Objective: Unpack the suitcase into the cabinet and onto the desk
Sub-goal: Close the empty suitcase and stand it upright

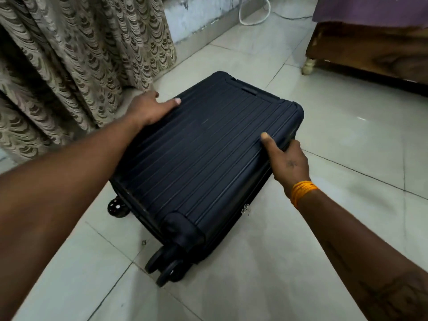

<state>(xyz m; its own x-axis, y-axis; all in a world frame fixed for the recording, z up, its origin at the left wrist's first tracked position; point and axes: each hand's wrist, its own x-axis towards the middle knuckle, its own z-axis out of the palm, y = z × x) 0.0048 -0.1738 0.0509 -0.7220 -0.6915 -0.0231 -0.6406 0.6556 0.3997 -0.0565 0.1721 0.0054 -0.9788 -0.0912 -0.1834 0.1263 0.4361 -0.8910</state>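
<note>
A dark navy ribbed suitcase [203,158] lies flat and closed on the tiled floor, wheels toward me. My left hand [148,110] grips its left edge, thumb on top and fingers hidden down the side. My right hand [287,158] grips the right edge the same way, thumb on the lid, fingers wrapped over the side out of sight. An orange thread band circles my right wrist. The cabinet and the desk are not in view.
A patterned beige curtain [76,66] hangs close on the left, touching the floor. A wooden bed frame [370,49] with a purple cover stands at the back right. White cable [254,17] lies by the far wall. Pale floor tiles [347,126] surround the suitcase.
</note>
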